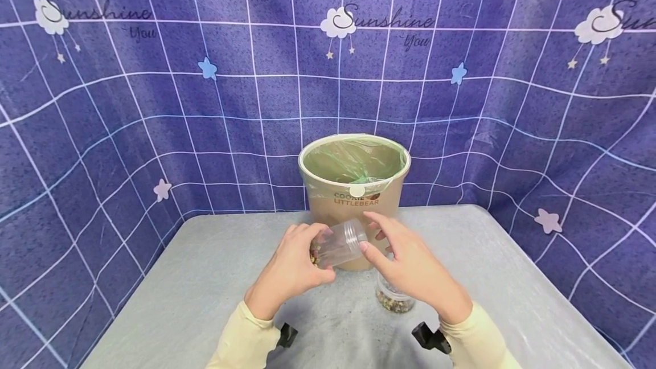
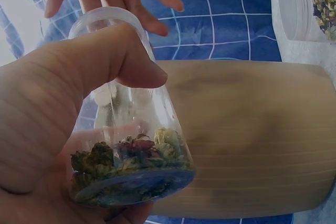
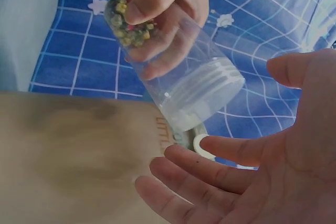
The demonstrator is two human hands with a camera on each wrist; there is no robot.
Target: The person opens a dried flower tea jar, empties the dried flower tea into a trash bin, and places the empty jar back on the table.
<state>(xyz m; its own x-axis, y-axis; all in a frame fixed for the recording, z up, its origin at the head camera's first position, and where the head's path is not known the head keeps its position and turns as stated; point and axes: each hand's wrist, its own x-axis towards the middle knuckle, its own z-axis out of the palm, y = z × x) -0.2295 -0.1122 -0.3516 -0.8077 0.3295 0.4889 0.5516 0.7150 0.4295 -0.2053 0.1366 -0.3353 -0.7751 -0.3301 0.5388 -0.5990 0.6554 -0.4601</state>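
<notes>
Two hands and a tilted jar at a counter. At the centre of the head view we see the left hand (image 1: 291, 263) wrapped around the lower body of a clear jar (image 1: 338, 248), thumb on one side and fingers on the other. We judge that gripping near the base leaves the ribbed neck free, facing the right hand (image 1: 410, 263). The tilt, base low, appears to let the dried pieces (image 2: 139, 156) settle against the closed end. We cannot tell whether a clear lid covers the neck.

The right hand, right of centre, has its fingers spread and holds nothing; the right wrist view shows it near the neck but apart from it. Below it, right of lower centre, a second jar (image 1: 393, 298) stands upright on the counter (image 1: 225, 261), presumably set there to be within reach. Behind the hands, a beige bin (image 1: 324, 206) stands against the cloth (image 1: 277, 95); its green bag (image 1: 366, 159) is spread over the opening, probably as a liner.

Counts: we find two hands, two jars, both holding dried pieces too numerous to count, one bin and one bag. On the cloth in the head view we count three white clouds (image 1: 339, 23), two blue stars (image 1: 207, 68) and two larger pale stars (image 1: 162, 189), besides the small ones hanging beneath the clouds.
</notes>
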